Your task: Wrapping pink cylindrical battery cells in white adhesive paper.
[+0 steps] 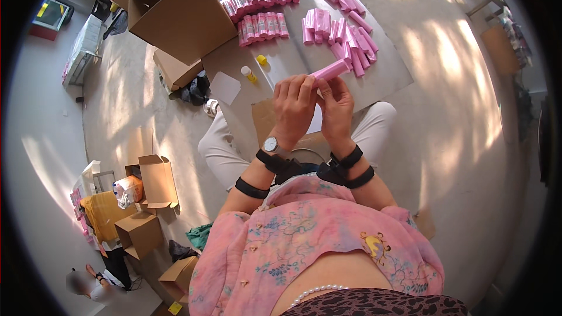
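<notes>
Between my hands, above the near part of the table, is a pink roll (331, 70), tilted up to the right. My left hand (293, 104) is closed around its lower left end, with the knuckles up. My right hand (336, 104) pinches the same roll from below with thumb and fingers; its fingertips are partly hidden. Just past the roll lie several loose plain pink rolls (354, 44). To the left of my hands, a glue stick (249, 74) with a white and yellow body lies near a yellow cap (261, 59) and a white paper sheet (225, 88).
Pink rolls with printed labels (263, 26) stand in rows at the table's back left. A big open carton (181, 14) is beside them. A brown cardboard piece (263, 122) lies at the near edge, between my knees. More cartons (158, 181) and a seated person (102, 284) are at left.
</notes>
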Demonstrator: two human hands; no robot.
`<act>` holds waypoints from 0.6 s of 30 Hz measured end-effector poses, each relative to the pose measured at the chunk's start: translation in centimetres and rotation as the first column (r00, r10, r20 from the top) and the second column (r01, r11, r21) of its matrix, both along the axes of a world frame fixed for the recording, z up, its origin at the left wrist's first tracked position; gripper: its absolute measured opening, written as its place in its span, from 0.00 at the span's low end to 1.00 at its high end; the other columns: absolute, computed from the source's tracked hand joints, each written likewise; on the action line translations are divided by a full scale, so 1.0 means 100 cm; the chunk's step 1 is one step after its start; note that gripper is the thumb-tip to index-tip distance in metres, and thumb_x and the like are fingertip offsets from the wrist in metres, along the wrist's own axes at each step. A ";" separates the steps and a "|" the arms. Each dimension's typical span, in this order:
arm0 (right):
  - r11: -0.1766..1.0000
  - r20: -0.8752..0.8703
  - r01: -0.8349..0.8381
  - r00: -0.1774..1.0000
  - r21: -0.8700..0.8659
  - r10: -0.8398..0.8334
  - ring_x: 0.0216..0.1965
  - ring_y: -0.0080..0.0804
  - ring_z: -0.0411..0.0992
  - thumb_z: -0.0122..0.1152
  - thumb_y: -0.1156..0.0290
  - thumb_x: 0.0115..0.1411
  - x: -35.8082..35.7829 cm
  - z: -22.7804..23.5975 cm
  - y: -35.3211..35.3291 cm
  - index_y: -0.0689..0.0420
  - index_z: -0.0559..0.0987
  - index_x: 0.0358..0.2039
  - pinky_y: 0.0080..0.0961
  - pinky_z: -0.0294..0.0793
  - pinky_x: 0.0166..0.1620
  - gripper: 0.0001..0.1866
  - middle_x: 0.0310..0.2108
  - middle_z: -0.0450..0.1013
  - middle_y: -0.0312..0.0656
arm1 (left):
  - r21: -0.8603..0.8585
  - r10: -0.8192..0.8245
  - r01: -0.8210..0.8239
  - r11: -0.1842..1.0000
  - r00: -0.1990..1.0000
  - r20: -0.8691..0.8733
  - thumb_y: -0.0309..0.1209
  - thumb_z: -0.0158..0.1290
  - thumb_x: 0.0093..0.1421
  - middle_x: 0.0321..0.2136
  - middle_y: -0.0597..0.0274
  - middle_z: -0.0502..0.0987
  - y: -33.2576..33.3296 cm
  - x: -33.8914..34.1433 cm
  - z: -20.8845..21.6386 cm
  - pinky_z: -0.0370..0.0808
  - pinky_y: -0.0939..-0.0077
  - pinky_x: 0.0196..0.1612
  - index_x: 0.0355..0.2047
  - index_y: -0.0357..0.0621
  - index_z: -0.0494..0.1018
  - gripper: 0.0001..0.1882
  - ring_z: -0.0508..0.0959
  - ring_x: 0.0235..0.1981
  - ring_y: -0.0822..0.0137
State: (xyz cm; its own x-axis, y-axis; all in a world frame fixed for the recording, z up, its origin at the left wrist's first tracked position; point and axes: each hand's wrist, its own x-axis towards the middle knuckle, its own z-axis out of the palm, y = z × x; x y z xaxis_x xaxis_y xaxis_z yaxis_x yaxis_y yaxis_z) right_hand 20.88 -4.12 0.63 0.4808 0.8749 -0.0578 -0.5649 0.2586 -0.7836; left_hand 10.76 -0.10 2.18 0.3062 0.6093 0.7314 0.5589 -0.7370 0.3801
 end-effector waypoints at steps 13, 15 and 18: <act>1.000 0.346 0.011 0.938 -0.015 -0.005 0.48 0.25 0.77 0.66 0.78 0.66 -0.027 0.015 -0.005 0.64 0.76 0.54 0.26 0.81 0.49 0.17 0.47 0.79 0.42 | -0.063 -0.008 0.021 0.998 0.980 0.198 0.21 0.66 0.53 0.42 0.54 0.81 -0.007 -0.028 0.005 0.77 0.59 0.49 0.46 0.40 0.74 0.19 0.81 0.44 0.51; 0.999 0.436 0.025 0.899 0.029 -0.035 0.48 0.26 0.77 0.67 0.79 0.65 -0.031 0.020 -0.006 0.63 0.76 0.54 0.27 0.81 0.49 0.18 0.48 0.78 0.43 | -0.119 -0.018 0.052 0.991 0.962 0.273 0.20 0.66 0.54 0.41 0.54 0.81 -0.008 -0.031 0.003 0.78 0.61 0.48 0.46 0.41 0.74 0.19 0.81 0.43 0.52; 0.998 0.620 0.045 0.782 0.053 -0.068 0.47 0.28 0.78 0.68 0.79 0.63 -0.035 0.031 -0.008 0.62 0.76 0.54 0.27 0.81 0.49 0.19 0.48 0.78 0.45 | -0.264 0.004 0.110 0.958 0.918 0.396 0.20 0.66 0.55 0.42 0.55 0.82 -0.012 -0.038 0.002 0.79 0.66 0.48 0.45 0.40 0.74 0.18 0.82 0.44 0.56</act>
State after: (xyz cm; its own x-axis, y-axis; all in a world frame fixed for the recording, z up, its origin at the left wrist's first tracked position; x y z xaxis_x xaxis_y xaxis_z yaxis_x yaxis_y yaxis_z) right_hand 17.34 -4.88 3.70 0.4512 0.8408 0.2992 0.0574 0.3072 -0.9499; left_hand 7.00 -1.29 2.36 0.0698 0.7939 0.6040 0.2875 -0.5958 0.7499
